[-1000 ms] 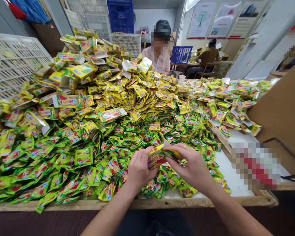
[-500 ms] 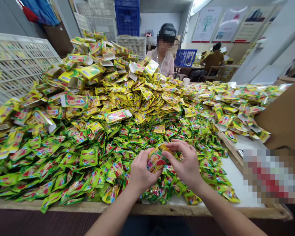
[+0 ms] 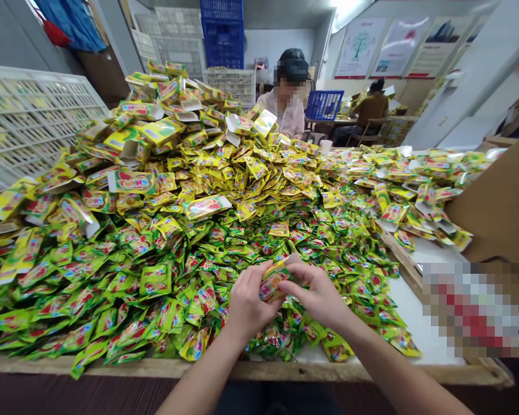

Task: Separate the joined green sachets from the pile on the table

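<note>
Both hands meet low in the middle of the view over a heap of sachets. My left hand [image 3: 245, 302] and my right hand [image 3: 318, 293] are closed on a small yellow and green carton [image 3: 273, 279] held between them, its open flap toward the right thumb. Green sachets [image 3: 155, 276] lie thick on the table right under and around the hands. Behind them rises a mound of yellow sachets [image 3: 242, 167] mixed with folded cartons [image 3: 132, 181].
The wooden table edge [image 3: 155, 368] runs along the front. A white plastic crate [image 3: 26, 121] stands at left, a brown cardboard sheet [image 3: 497, 202] at right. A person [image 3: 288, 95] sits across the table; blue crates [image 3: 222, 31] and another seated person [image 3: 369, 104] are behind.
The hands have drawn closer together and lower over the carton, the right fingers now pressing its flap end. The view has shifted slightly.
</note>
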Demonstrator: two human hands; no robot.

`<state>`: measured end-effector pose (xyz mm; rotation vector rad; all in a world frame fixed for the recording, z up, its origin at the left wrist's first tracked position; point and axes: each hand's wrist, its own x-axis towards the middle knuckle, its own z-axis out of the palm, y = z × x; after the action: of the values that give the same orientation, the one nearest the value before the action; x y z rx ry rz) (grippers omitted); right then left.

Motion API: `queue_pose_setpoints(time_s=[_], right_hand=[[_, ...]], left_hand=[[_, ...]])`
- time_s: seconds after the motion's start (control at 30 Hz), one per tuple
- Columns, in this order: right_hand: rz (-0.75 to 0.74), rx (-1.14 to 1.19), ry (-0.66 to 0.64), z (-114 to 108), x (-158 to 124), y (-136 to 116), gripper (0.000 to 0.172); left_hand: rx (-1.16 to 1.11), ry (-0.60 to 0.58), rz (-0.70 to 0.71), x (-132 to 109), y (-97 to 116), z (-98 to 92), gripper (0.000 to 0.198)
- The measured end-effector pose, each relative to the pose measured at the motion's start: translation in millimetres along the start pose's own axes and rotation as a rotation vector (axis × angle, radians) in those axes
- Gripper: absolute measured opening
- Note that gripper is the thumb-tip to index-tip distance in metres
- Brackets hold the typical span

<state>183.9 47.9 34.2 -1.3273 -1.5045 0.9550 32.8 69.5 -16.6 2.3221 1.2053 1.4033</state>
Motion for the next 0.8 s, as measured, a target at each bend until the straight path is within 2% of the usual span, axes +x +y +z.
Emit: queue_pose_setpoints(time_s=[0.1, 0.2, 0.3, 0.4, 0.47, 0.57, 0.67, 0.73, 0.8], right_hand=[[0.073, 0.254, 0.096, -3, 5, 1, 0.027], [0.122, 0.346, 0.029, -2, 6, 2, 0.034], [0.180, 0.423, -0.084, 3, 2, 4, 0.035], [0.217, 0.483, -0.097, 6, -3, 7, 0.034], [0.186, 0.455, -0.015, 6, -6, 10, 0.033], [0.059, 0.263, 0.183, 4, -11, 18, 0.026], [-0.077, 0.037, 0.366, 2, -12, 26, 0.020], [-0.158, -0.026, 0.487, 0, -13, 29, 0.037], [-0.181, 0.014, 0.476, -5, -13, 27, 0.058]], left_hand=[[-0.237, -0.035, -0.218, 5, 2, -1.6, 0.065], [-0.527, -0.129, -0.417, 6, 3, -2.2, 0.049], [-0.645, -0.136, -0.506, 4, 3, -2.8, 0.038], [-0.649, -0.151, -0.525, 3, 4, -3.9, 0.035], [-0.638, -0.140, -0.493, 4, 4, -4.2, 0.036], [-0.651, -0.129, -0.436, 7, 4, -3.1, 0.042], [-0.718, -0.163, -0.490, 9, 1, -1.4, 0.041], [-0.766, -0.165, -0.506, 9, -2, -1.4, 0.036], [-0.785, -0.153, -0.432, 7, -4, -3.3, 0.030]])
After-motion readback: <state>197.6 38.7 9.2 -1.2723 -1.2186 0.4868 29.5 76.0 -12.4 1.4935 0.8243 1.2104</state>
